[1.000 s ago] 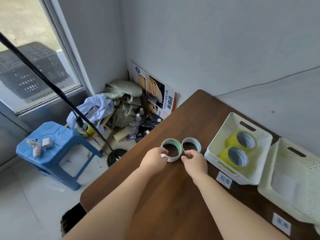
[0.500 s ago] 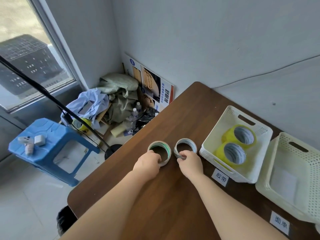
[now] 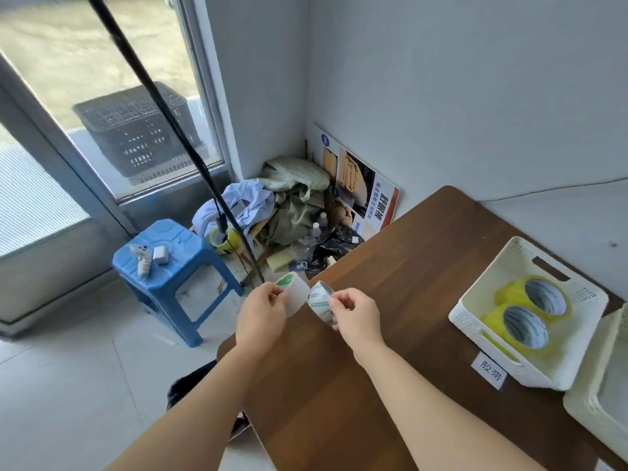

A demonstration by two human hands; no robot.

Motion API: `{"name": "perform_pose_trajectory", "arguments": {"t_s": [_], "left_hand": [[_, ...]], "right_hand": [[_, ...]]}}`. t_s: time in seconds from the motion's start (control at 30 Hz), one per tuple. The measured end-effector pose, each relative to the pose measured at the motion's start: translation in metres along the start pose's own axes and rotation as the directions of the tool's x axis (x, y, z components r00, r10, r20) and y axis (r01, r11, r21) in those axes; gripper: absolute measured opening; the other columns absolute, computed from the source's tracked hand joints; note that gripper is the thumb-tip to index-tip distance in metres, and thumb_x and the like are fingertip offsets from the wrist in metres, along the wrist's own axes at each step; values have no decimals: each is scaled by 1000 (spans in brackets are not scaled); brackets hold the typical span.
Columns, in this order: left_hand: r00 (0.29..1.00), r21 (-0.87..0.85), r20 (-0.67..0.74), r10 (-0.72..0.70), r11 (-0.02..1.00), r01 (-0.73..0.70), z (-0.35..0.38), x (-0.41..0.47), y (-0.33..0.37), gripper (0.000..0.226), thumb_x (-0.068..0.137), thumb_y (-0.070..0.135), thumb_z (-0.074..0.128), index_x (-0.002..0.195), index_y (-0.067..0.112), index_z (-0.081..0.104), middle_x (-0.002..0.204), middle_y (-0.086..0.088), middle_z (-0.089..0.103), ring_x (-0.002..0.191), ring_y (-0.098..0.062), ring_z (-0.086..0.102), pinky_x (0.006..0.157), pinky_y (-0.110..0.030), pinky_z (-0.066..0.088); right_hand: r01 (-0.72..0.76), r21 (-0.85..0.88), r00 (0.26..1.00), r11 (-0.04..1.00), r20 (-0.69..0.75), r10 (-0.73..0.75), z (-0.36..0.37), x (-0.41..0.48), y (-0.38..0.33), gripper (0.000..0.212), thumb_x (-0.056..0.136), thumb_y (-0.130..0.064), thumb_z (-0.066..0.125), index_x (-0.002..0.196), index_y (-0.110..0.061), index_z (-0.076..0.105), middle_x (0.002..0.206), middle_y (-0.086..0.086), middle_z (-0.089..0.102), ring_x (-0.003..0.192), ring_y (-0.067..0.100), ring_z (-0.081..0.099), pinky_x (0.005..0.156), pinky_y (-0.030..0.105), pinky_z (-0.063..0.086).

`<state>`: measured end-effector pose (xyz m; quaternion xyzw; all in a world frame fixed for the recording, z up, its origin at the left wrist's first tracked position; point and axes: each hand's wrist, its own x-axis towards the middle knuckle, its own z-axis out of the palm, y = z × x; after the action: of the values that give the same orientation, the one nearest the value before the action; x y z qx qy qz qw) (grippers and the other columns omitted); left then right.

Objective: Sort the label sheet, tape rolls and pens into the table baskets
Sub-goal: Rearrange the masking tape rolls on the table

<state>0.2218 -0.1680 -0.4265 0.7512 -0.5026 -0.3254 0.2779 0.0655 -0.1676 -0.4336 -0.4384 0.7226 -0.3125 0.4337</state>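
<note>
My left hand [image 3: 260,312] grips a white tape roll with a green-printed core [image 3: 295,294], lifted above the brown table's [image 3: 390,300] left edge. My right hand [image 3: 356,316] grips a clear tape roll with a printed core [image 3: 319,300] right beside it, also off the table. Both rolls are tilted on edge and nearly touch. To the right stands a white basket [image 3: 475,294] holding two yellow tape rolls [image 3: 516,326], with a paper label [image 3: 489,370] in front of it.
A second white basket [image 3: 591,396] sits at the right edge, touching the first. On the floor left of the table are a blue stool [image 3: 170,260], a pile of bags and bottles [image 3: 292,212], and a black stand pole [image 3: 163,107].
Both hands have lifted the two tape rolls off the table and tipped them on edge. The view has swung left and up toward the window.
</note>
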Motion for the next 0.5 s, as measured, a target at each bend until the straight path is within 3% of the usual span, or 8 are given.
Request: {"name": "perform_pose_trajectory", "arguments": {"t_s": [0.1, 0.27, 0.5], "left_hand": [[986, -112, -120, -117, 988, 104, -39, -4, -20, 11, 92, 25, 53, 87, 23, 62, 85, 4, 62, 82, -16, 56, 71, -31, 43], [926, -264, -214, -312, 931, 253, -99, -10, -67, 17, 89, 27, 53, 82, 17, 65, 82, 0, 64, 80, -21, 57, 76, -38, 50], [831, -402, -162, -532, 805, 437, -143, -29, -147, 17, 86, 23, 54, 76, 12, 61, 72, -7, 58, 64, -24, 49, 58, -29, 40]], "right_hand": [[24, 96, 996, 995, 79, -32, 34, -21, -24, 11, 90, -16, 61, 81, -20, 65, 89, 3, 69, 74, 18, 63, 56, 23, 52], [-11, 201, 974, 980, 224, -35, 90, -58, -57, 8, 91, -14, 60, 85, -15, 65, 83, 6, 67, 59, 12, 55, 54, 23, 51], [-205, 234, 903, 950, 421, 92, 159, -100, -68, 6, 92, -12, 61, 87, -8, 61, 80, 9, 60, 51, 13, 50, 46, 24, 49]]}}
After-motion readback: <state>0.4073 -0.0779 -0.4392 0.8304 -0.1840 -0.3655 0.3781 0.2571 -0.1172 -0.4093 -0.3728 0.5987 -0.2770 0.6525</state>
